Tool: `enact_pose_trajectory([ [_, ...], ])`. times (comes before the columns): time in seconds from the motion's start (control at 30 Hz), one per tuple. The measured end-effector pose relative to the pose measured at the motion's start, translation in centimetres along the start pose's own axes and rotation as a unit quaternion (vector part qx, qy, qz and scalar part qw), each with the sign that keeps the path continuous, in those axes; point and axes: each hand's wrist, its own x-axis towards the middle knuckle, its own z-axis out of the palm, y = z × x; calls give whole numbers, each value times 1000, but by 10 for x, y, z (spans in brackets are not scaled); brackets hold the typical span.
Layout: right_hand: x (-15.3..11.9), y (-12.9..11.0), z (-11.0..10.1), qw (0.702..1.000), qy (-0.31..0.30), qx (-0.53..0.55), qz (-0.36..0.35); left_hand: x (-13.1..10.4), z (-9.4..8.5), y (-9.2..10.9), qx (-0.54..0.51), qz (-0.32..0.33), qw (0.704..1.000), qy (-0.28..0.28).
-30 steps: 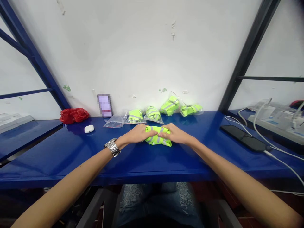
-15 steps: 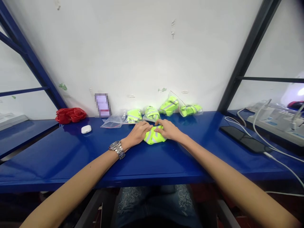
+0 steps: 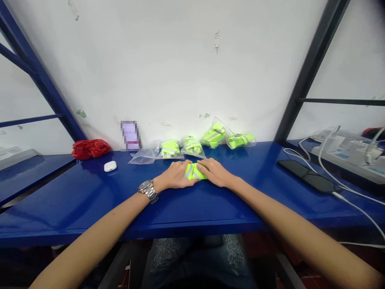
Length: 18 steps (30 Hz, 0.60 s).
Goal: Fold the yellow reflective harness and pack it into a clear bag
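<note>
On the blue table, a folded bundle of neon-yellow reflective fabric (image 3: 194,171) with silver stripes lies between my hands. My left hand (image 3: 177,175) grips its left side, thumb along the near edge. From the right, my right hand (image 3: 217,171) is closed round the other side, its fingers over the top. Parts of the bundle are hidden under both hands. Just behind are similar neon bundles in clear plastic bags, among them a left one (image 3: 170,148), a middle one (image 3: 193,146) and one leaning on the wall (image 3: 214,135).
Another bagged bundle (image 3: 240,140) lies at the back right. An empty clear zip bag (image 3: 142,155), a propped phone (image 3: 130,135), a white earbud case (image 3: 110,166) and a red plastic bag (image 3: 90,149) are left. A black phone (image 3: 308,176) with a white cable lies right.
Both hands have closed in on the bundle's sides, and it looks smaller and more compact. My left thumb has come down to its near edge.
</note>
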Motion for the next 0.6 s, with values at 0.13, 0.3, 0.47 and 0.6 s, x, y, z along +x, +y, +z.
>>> enact_pose_trajectory([
  [0.13, -8, -2, -4, 999, -29, -19, -23, -1, -7, 5, -20, -19, 1000, -6],
  [0.3, -10, -5, -6, 998, -26, -15, -51, -1, -17, 8, -98, -65, 993, 7],
  [0.47, -10, -12, -9, 999, 0, 23, -38, 3, -27, 7, -213, -91, 973, 18],
  [0.6, -7, -10, -10, 998, 49, 21, -41, 12, -27, 7, -278, -76, 956, 61],
])
